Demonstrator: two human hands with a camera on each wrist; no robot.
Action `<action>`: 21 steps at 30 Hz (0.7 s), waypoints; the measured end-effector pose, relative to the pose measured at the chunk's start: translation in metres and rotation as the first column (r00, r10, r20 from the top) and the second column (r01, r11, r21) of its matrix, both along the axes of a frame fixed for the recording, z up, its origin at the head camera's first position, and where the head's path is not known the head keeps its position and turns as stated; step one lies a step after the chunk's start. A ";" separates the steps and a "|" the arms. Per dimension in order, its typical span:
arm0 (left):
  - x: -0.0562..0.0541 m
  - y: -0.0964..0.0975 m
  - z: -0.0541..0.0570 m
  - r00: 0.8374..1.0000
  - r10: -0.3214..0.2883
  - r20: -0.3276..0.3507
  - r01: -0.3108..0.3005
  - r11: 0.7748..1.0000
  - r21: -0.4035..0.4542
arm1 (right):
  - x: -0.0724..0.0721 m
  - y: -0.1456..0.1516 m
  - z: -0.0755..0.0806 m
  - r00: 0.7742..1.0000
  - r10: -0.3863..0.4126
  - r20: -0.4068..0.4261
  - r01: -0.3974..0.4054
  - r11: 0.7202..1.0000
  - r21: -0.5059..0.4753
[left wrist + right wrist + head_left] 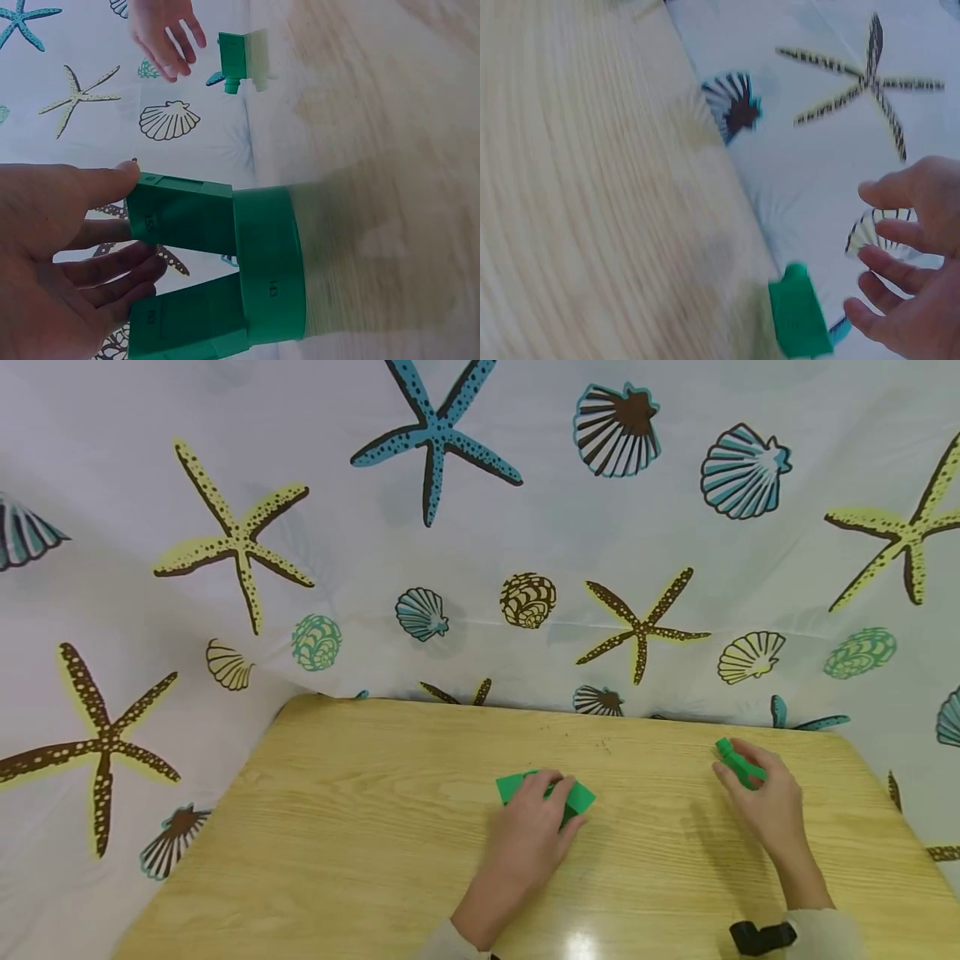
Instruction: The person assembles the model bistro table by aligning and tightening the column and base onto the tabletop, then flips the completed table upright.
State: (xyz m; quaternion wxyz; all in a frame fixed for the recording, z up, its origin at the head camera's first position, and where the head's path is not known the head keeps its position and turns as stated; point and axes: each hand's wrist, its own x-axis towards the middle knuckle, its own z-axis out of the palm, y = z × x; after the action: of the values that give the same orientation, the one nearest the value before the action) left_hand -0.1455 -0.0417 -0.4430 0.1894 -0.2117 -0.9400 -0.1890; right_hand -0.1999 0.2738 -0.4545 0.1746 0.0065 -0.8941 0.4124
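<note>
In the head view my left hand [527, 831] is over a green plastic piece [582, 799] on the wooden table. The left wrist view shows this piece as two blocky prongs rising from a broad curved base [271, 274]. My left thumb lies on the end of one prong, with the index finger behind it and the other fingers bent between the prongs. A small green block with a round knob [738, 766] stands at the right. My right hand [919, 277] is spread above that block [801, 319], fingers loosely bent and apart from it.
A white cloth [480, 552] printed with starfish and shells hangs behind and beside the table. The wooden tabletop [337, 810] extends to the left of both pieces, and its back edge runs close behind the small block. A black strap [763, 937] sits at the right sleeve.
</note>
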 end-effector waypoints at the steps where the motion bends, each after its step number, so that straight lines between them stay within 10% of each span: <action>1: -0.001 0.003 0.000 1.000 0.001 -0.001 -0.001 1.000 0.004 | -0.002 0.009 -0.001 0.999 -0.032 0.013 0.032 0.999 0.000; 13: -0.001 0.014 0.003 1.000 0.004 0.023 -0.006 0.996 0.091 | -0.021 0.058 -0.021 0.972 -0.049 0.231 0.026 0.994 0.104; 21: -0.005 -0.002 0.001 0.983 -0.132 0.128 0.097 0.963 0.253 | -0.022 0.058 -0.020 0.959 -0.026 0.282 0.006 0.997 0.071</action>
State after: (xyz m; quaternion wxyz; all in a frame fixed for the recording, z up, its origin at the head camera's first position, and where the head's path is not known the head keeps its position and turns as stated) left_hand -0.1507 -0.0442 -0.4419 0.1347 -0.2266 -0.9066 -0.3294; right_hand -0.2215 0.3316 -0.4749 0.0481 -0.0534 -0.9238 0.3762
